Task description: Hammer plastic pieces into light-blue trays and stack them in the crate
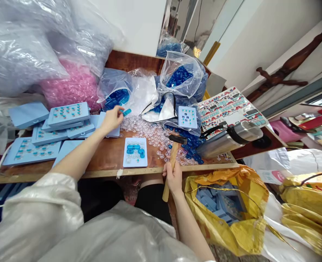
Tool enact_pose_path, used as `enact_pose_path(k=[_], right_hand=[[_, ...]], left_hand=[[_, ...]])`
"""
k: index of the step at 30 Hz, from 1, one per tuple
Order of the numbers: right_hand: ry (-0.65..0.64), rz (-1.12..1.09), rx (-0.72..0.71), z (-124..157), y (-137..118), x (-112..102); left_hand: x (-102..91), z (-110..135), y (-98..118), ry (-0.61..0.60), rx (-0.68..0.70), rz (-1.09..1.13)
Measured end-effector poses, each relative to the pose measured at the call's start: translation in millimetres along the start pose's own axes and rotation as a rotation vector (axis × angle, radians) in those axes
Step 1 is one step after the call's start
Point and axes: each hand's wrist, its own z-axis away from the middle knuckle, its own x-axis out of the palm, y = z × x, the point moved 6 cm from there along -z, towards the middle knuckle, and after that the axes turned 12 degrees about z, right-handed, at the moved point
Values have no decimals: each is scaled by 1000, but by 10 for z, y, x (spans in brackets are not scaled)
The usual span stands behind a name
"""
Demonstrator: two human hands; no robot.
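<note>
Between the fingertips of my left hand (114, 119) is a small translucent blue plastic piece (127, 112), held above a spread of clear round beads (152, 136). My right hand (174, 176) is closed round the wooden handle of a hammer (174, 154), its dark head up over the beads. On the table between my hands lies a light blue panel (135, 162) with blue and clear pieces set into it. Just beyond my left hand an open plastic bag (117, 85) holds more blue pieces.
Stacked light blue panels (65, 116) lie at the left, below bags of pink pieces (70, 82). A steel thermos (229, 140) leans at the right, near dark blue pieces (190, 147). A yellow sack (226, 229) of panels stands below the table edge (204, 167).
</note>
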Motion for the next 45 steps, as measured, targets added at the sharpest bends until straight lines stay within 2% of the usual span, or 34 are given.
enact_pose_path(k=[2, 4, 7, 10, 17, 24, 33, 36, 41, 45], right_hand=[[-7, 4, 12, -5, 1, 6], [-15, 3, 10, -9, -17, 11], [-11, 6, -1, -7, -56, 11], [1, 15, -1, 6, -75, 10], [3, 39, -3, 21, -84, 13], [13, 59, -9, 32, -109, 4], [-6, 100, 9, 35, -165, -14], [-92, 209, -7, 143, -286, -40], [-237, 384, -136, 454, -501, -66], [-283, 368, -89, 607, -465, -8]], left_hand=[[90, 406, 223, -162, 68, 102], [156, 804, 432, -247, 204, 97], [225, 1210, 582, -241, 368, -61], [257, 1374, 606, -213, 450, -148], [344, 1620, 740, -224, 608, -151], [404, 1637, 754, -100, 564, -216], [441, 1752, 801, -230, 585, -189], [418, 1744, 787, -237, 540, -146], [414, 1701, 827, -240, 474, -135], [448, 1645, 914, -268, 414, -277]])
